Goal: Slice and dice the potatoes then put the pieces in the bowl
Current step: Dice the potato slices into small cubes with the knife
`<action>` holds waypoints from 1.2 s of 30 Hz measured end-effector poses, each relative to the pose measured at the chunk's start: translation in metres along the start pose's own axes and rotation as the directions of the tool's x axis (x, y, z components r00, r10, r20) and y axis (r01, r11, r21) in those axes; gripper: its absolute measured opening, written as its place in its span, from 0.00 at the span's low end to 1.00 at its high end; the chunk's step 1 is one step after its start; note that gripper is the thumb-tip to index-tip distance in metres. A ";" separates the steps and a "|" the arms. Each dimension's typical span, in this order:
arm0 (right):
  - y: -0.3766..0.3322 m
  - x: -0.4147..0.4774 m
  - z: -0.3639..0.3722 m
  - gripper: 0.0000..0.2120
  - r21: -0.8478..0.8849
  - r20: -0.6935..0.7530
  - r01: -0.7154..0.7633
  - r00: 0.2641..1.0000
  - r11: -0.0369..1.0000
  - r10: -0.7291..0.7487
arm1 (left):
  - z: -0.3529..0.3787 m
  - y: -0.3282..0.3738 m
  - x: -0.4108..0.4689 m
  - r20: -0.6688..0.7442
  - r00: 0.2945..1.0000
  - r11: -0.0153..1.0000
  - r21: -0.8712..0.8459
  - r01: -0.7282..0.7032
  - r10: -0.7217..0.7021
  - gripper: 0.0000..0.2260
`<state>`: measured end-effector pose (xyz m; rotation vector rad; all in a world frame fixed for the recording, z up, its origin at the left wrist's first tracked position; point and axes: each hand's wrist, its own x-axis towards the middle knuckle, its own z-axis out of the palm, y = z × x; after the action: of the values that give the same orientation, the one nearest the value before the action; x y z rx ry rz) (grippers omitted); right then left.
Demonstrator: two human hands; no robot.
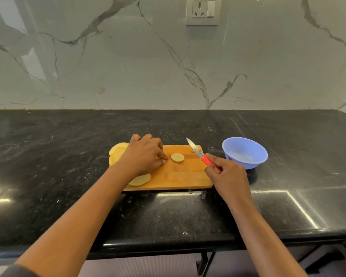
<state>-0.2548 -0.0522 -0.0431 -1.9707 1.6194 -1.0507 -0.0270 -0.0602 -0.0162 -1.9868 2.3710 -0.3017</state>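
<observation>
Gripping the red handle of a knife (200,154), the right hand (229,174) hangs over the right end of a wooden cutting board (180,174). Its fingers are curled round the handle, and the blade slants away over the board's far right corner. The left hand (143,154) lies knuckles-up on the left half of the board with its fingers bent down. Their tips are on the wood just left of a round potato slice (177,157); whether they pinch anything beneath cannot be told. That slice lies flat near the middle of the board and bears 1 straight cut line across its face. A fan of larger slices (117,151) pokes out from behind the left hand at the board's left end, overhanging the edge. 1 more big slice (141,179) lies by the near edge, partly under the left wrist. A light blue bowl (244,153) stands on the black bench (68,156) just right of the board, apart from it. A wall socket (203,11) sits on the marble wall behind.
</observation>
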 end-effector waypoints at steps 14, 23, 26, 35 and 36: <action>0.001 -0.001 0.000 0.18 0.025 0.002 -0.002 1.000 1.000 0.002 | -0.015 -0.025 0.031 0.002 0.978 0.925 -0.325 0.197 -0.208 0.18; 0.000 -0.001 0.001 0.18 0.008 0.007 -0.006 1.000 1.000 0.006 | 0.002 -0.030 0.046 0.162 0.977 0.982 -0.111 0.156 -0.137 0.18; -0.001 -0.001 0.001 0.18 -0.009 -0.004 0.004 1.000 1.000 -0.004 | 0.000 -0.029 0.045 0.117 0.982 0.979 -0.119 0.164 -0.150 0.18; -0.001 -0.008 0.002 0.18 -0.034 0.034 0.032 0.999 0.999 -0.031 | -0.010 0.007 0.009 -0.002 0.994 0.981 -0.159 0.112 -0.114 0.15; -0.002 -0.010 0.003 0.18 -0.059 0.043 0.050 0.998 0.997 -0.048 | -0.009 0.014 0.002 -0.022 0.996 0.988 -0.126 0.089 -0.092 0.16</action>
<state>-0.2521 -0.0430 -0.0464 -2.0673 1.6061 -0.9833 -0.0427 -0.0591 -0.0097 -2.1623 2.3757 -0.1893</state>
